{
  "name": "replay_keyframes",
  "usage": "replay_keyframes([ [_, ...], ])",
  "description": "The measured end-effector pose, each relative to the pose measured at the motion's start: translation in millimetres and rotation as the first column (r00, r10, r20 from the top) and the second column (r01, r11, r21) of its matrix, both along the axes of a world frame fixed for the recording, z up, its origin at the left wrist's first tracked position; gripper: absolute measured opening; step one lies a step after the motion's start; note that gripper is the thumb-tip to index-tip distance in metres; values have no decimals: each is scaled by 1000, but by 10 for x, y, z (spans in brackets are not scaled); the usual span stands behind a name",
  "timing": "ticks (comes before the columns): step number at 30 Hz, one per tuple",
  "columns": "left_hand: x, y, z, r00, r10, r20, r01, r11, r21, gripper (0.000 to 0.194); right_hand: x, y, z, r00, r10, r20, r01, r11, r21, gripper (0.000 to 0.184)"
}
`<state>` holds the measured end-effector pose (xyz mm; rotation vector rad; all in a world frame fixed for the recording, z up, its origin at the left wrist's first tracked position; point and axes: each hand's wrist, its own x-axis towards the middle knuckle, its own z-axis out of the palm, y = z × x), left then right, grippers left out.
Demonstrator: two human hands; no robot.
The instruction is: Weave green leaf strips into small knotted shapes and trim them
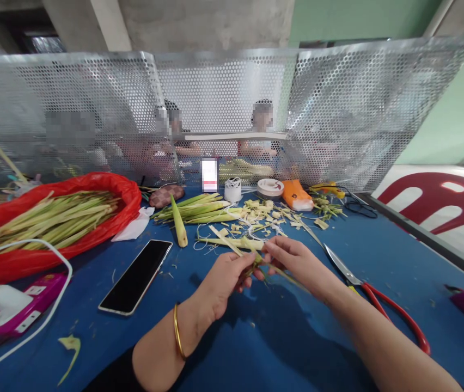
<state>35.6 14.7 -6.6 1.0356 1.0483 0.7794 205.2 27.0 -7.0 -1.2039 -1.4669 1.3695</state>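
Observation:
My left hand (224,275), with a gold bangle at the wrist, pinches a narrow pale-green leaf strip (227,240) above the blue table. The fingers of my right hand (293,255) are closed on the same strip, just right of the left fingertips. Where the two hands meet, the fingers partly hide the strip. Cut leaf scraps (256,215) and thin white thread lie just beyond. A pointed leaf bud (178,223) and a bundle of green leaves (199,209) rest behind my left hand. Red-handled scissors (343,263) lie beside my right forearm.
On the left are a red plastic bag (129,190) of long leaves, a black phone (136,277) and a purple power strip (46,294) with a white cable. A tape roll (270,188) and an orange packet (296,195) stand before a perforated metal screen (224,87); people sit behind it.

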Motion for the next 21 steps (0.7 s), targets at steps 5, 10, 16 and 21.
replay_keyframes([
  [5,-8,30,-57,992,123,-35,-120,990,79,29,32,-56,24,967,65,248,-112,977,180,22],
  [10,36,42,-80,965,261,-43,-254,960,121,24,62,-45,41,896,83,437,-214,942,260,19],
  [16,1,68,-59,953,292,81,-296,954,38,34,12,-166,26,864,-369,342,-17,658,753,19],
  [21,12,43,-37,942,285,178,-303,950,80,41,-204,-200,-125,981,-144,129,87,925,369,28],
])
